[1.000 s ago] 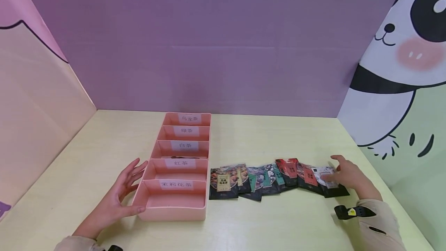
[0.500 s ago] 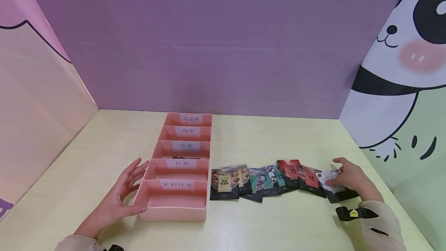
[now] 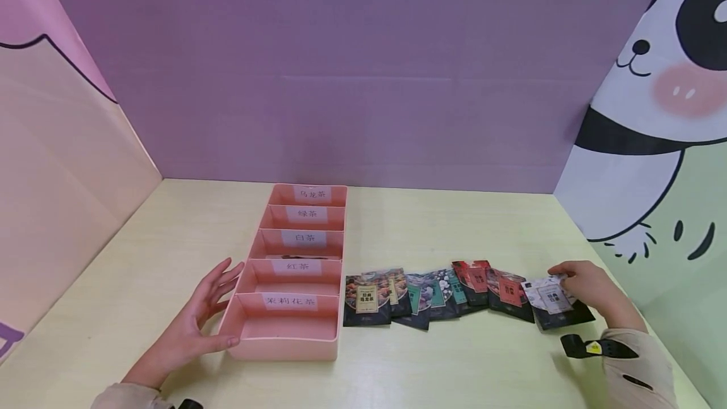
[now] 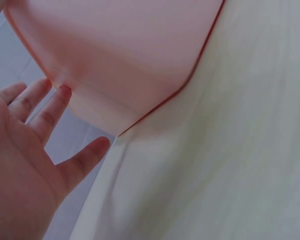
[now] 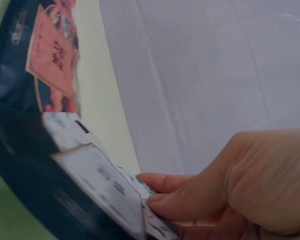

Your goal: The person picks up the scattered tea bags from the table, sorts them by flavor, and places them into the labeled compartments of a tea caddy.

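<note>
My right hand (image 3: pixel 591 284) pinches the upper right edge of a dark tea sachet with a white label (image 3: pixel 553 298), thumb on its face in the right wrist view. This sachet lies at the right end of a row, beside a red-labelled sachet (image 5: pixel 52 55). At the left, my left hand (image 3: pixel 195 327) has its fingers spread and fairly straight along the near left corner of a long pink divided box (image 3: pixel 284 349). In the left wrist view the fingertips (image 4: pixel 64 92) are right at the box's wall.
Overlapping tea sachets with teal (image 3: pixel 436 295), red (image 3: pixel 471 279) and cream (image 3: pixel 366 302) labels lie right of the box. The box's compartments carry white paper labels (image 3: pixel 289 301); a dark edge shows in the middle one. A purple backdrop (image 3: pixel 363 81) stands behind the table.
My right hand has moved right, drawing the white-labelled sachet slightly right and away from the red-labelled one; more of its label shows. The left hand stays at the box.
</note>
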`<act>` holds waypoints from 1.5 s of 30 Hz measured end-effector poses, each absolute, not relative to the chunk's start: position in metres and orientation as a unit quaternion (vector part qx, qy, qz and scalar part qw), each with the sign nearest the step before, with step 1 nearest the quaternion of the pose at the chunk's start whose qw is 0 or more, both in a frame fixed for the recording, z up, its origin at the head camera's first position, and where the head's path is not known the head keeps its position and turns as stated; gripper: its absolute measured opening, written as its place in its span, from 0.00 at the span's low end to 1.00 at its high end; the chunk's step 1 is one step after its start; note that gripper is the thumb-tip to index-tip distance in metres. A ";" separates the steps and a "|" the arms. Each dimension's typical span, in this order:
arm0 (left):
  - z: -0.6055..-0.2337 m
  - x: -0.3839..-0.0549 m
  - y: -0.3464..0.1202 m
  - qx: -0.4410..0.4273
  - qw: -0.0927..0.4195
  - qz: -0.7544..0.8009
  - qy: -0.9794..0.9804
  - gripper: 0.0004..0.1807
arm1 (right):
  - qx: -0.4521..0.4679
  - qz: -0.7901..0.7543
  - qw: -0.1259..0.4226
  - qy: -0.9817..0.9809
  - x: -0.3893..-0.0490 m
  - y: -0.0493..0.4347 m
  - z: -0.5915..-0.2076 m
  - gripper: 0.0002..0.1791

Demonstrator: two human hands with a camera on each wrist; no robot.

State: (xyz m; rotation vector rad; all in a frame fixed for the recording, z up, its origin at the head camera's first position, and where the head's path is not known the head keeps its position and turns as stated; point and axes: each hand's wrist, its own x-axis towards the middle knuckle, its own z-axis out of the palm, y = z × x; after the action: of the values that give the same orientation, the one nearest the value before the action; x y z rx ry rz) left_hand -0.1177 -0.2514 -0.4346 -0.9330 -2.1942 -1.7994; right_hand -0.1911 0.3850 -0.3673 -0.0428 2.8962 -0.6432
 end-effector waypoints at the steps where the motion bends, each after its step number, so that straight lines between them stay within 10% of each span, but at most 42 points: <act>1: -0.435 -0.118 -0.251 -0.315 0.078 -0.601 -0.730 0.63 | -0.016 -0.220 0.085 0.972 -0.190 0.386 -0.366 0.18; 45: -0.435 -0.117 -0.252 -0.296 0.070 -0.600 -0.740 0.62 | -0.003 -0.359 -0.044 0.932 -0.192 0.334 -0.314 0.12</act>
State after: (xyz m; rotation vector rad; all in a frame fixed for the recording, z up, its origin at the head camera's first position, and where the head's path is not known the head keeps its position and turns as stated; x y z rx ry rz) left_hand -0.1170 -0.2522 -0.4351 -0.8903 -2.2252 -1.8066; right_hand -0.1925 0.3338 -0.3138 -0.0103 3.0133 -1.1602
